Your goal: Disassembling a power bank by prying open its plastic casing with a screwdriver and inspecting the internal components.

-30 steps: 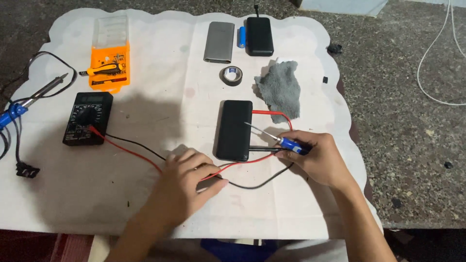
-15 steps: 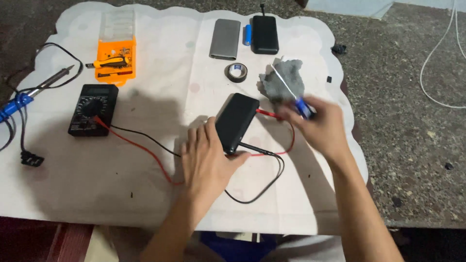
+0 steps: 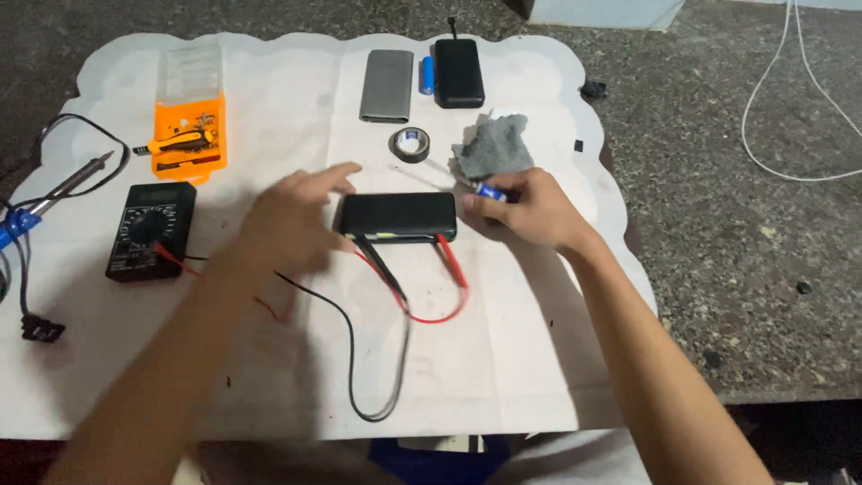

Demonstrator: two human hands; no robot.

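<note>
Left hand: my left hand (image 3: 292, 220), blurred, fingers spread, grip released, hovered beside the power bank (image 3: 398, 216).
Right hand: my right hand (image 3: 525, 211) gripped a blue screwdriver (image 3: 489, 190).
Power bank: black, flat, frame centre on the bench (image 3: 503, 359).

An orange, rectangular tool case (image 3: 188, 135) with a clear plastic lid folded open behind it lies at the upper left of the frame. Just below it sits a black multimeter (image 3: 151, 230), its small dark rectangular screen (image 3: 160, 193) along the top edge.
</note>
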